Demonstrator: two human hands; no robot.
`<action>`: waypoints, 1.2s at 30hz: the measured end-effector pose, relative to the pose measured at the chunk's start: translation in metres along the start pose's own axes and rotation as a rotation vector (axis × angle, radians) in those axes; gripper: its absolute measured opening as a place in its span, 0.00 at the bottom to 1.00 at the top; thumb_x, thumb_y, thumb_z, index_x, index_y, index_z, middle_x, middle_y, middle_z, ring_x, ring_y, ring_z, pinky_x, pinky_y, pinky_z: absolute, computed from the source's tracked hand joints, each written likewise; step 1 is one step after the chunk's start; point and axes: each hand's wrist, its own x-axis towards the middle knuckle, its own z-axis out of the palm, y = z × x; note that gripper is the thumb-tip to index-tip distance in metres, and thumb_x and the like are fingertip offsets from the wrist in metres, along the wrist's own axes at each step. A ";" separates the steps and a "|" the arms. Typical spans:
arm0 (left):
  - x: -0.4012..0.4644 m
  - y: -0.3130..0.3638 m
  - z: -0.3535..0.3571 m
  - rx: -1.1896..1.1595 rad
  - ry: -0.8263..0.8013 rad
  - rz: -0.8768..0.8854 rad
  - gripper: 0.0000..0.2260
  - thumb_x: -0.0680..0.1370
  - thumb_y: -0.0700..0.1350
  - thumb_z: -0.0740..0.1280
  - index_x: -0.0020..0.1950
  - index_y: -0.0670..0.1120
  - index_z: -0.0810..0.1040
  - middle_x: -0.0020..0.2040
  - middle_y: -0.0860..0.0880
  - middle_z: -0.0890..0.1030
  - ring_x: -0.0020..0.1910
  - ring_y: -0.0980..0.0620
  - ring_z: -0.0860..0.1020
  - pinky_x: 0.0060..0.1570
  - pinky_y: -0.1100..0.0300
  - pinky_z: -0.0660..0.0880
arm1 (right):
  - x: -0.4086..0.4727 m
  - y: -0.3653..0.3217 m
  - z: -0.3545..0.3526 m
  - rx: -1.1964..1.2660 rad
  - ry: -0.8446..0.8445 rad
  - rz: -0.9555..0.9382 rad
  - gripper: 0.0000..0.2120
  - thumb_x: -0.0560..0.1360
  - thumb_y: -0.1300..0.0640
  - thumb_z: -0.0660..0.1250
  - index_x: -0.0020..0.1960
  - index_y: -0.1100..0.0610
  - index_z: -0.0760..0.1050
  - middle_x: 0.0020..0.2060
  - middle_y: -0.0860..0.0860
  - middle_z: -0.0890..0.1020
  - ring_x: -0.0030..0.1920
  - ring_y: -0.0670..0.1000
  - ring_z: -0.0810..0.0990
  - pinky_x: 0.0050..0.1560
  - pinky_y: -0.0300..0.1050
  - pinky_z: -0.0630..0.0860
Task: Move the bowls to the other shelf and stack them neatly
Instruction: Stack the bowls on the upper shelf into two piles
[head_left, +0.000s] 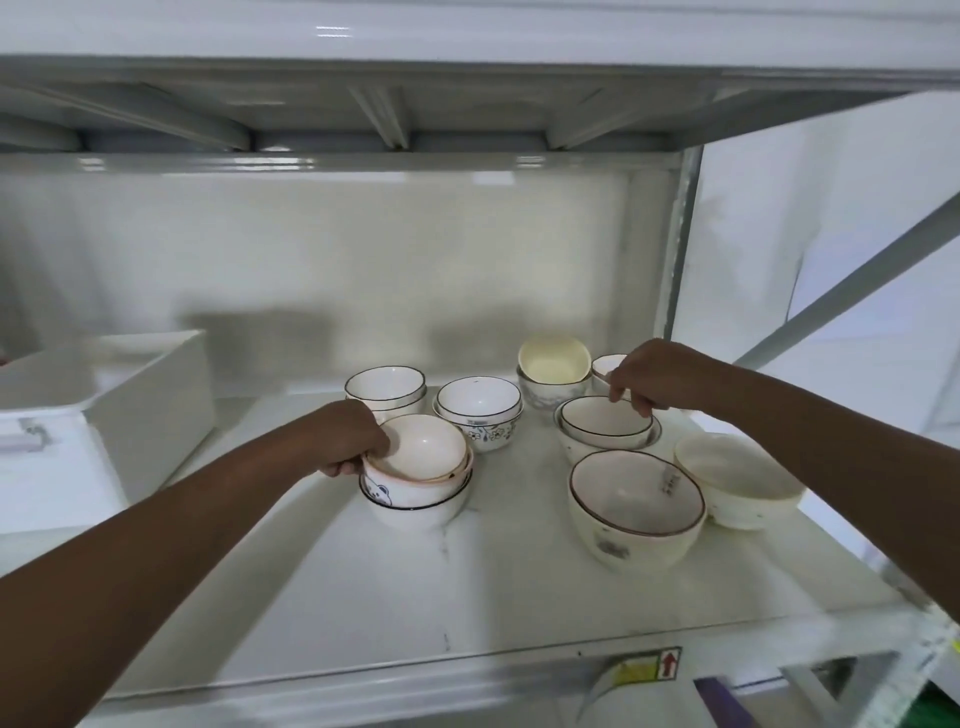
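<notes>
Several white ceramic bowls stand in short stacks on a white shelf (493, 587). My left hand (348, 439) grips the left rim of a pink-rimmed bowl (423, 452) that tops a stack over a bear-print bowl (410, 493). My right hand (654, 376) pinches the far rim of a black-rimmed bowl (605, 426) nested in a speckled bowl. A large brown-rimmed bowl (636, 506) sits in front of it, with a plain white bowl (737, 478) to its right. Behind are a black-rimmed stack (384, 387), a flower-print stack (478, 410) and a cream bowl (553, 361).
A white plastic bin (130, 395) with a lid stands at the shelf's left. The shelf above (363, 119) hangs low overhead. A metal upright (675, 249) and a diagonal brace (852, 275) bound the right side. A small bowl (605, 364) is partly hidden behind my right hand.
</notes>
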 end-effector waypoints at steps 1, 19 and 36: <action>-0.001 -0.001 0.000 -0.004 0.000 -0.006 0.07 0.71 0.36 0.62 0.33 0.42 0.67 0.23 0.45 0.66 0.22 0.51 0.60 0.23 0.68 0.54 | 0.000 0.002 0.000 -0.004 -0.007 0.005 0.14 0.78 0.56 0.62 0.39 0.58 0.82 0.23 0.52 0.77 0.16 0.43 0.66 0.27 0.37 0.64; -0.007 -0.021 0.003 -0.373 -0.174 -0.091 0.12 0.79 0.33 0.56 0.58 0.32 0.76 0.45 0.32 0.83 0.38 0.34 0.84 0.28 0.56 0.80 | 0.006 0.083 -0.024 -0.234 -0.022 0.236 0.15 0.80 0.55 0.61 0.35 0.56 0.70 0.36 0.54 0.76 0.38 0.53 0.74 0.32 0.40 0.67; -0.003 -0.054 -0.020 -0.439 0.035 -0.284 0.09 0.81 0.36 0.58 0.54 0.33 0.75 0.33 0.34 0.82 0.25 0.37 0.81 0.17 0.55 0.76 | -0.005 0.113 -0.020 -0.206 -0.281 0.404 0.05 0.76 0.65 0.60 0.47 0.63 0.75 0.41 0.57 0.75 0.43 0.60 0.78 0.39 0.49 0.80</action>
